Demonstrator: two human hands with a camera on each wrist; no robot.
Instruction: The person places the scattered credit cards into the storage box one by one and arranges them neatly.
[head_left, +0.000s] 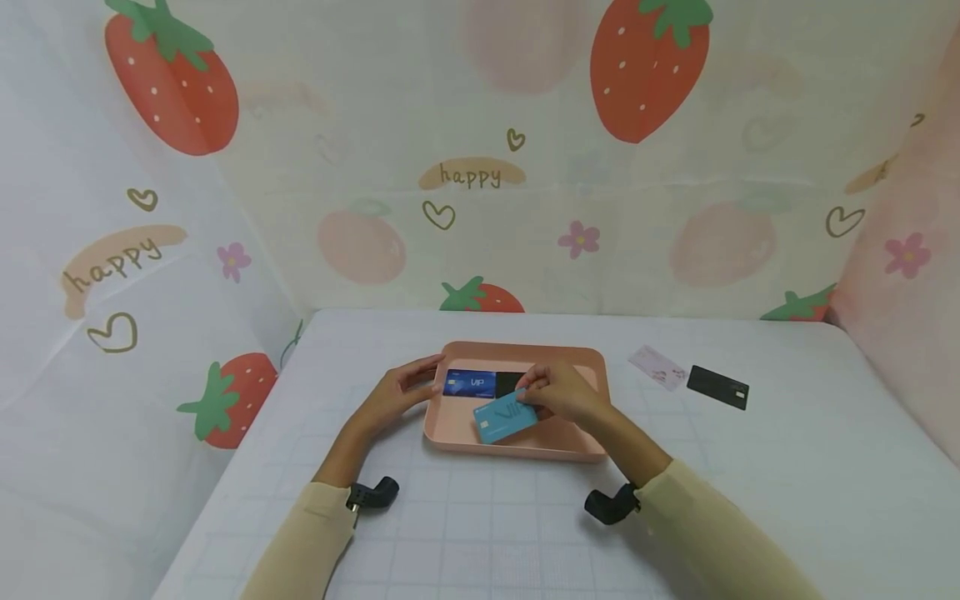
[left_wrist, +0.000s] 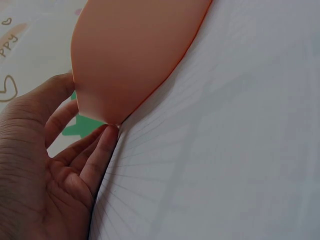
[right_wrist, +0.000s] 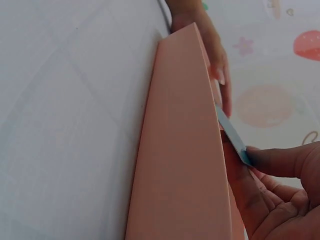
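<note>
A pink rectangular tray (head_left: 517,451) lies on the table. My left hand (head_left: 392,398) touches its left side, with the thumb at the rim and the fingers fairly straight along the wall; the left wrist view shows the fingertips low against the tray corner. My right hand (head_left: 564,392) pinches a light blue card (head_left: 501,419) by its right end, tilted over the tray. In the right wrist view the card (right_wrist: 234,136) appears edge-on between thumb and fingers. Inside the tray lie a dark blue VIP card (head_left: 470,383) and a black card (head_left: 508,383), partly hidden by the right hand.
To the right of the tray, a pale pink card (head_left: 657,367) and a black card (head_left: 717,387) lie on the white table (head_left: 480,533). Printed cloth walls (head_left: 480,242) with strawberries stand at the back and sides. A black wrist camera (head_left: 611,504) sits on each wrist.
</note>
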